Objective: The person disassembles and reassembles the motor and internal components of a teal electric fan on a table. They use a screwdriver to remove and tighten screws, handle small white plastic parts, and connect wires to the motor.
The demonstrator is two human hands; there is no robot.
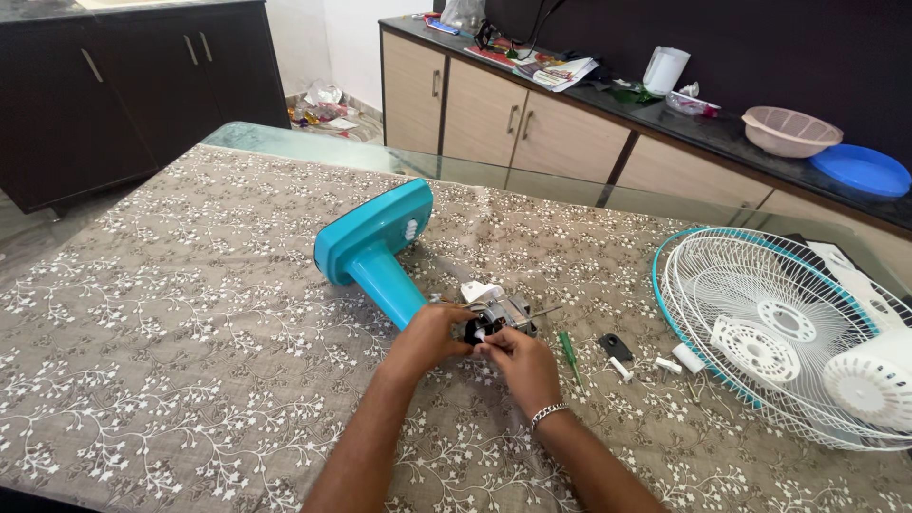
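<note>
Fan motor (501, 313) lies mid-table on patterned cloth (190, 332), joined to teal stand (375, 249). Left hand (432, 337) pinches its near end; right hand (518, 361) fingertips close on a small white part there. Judged heavy, rigid, metal; best gripped by the housing, not the thin shaft. Long axis runs left-near to right-far, shaft pointing right. Screwdriver (569, 353) nearby.
</note>
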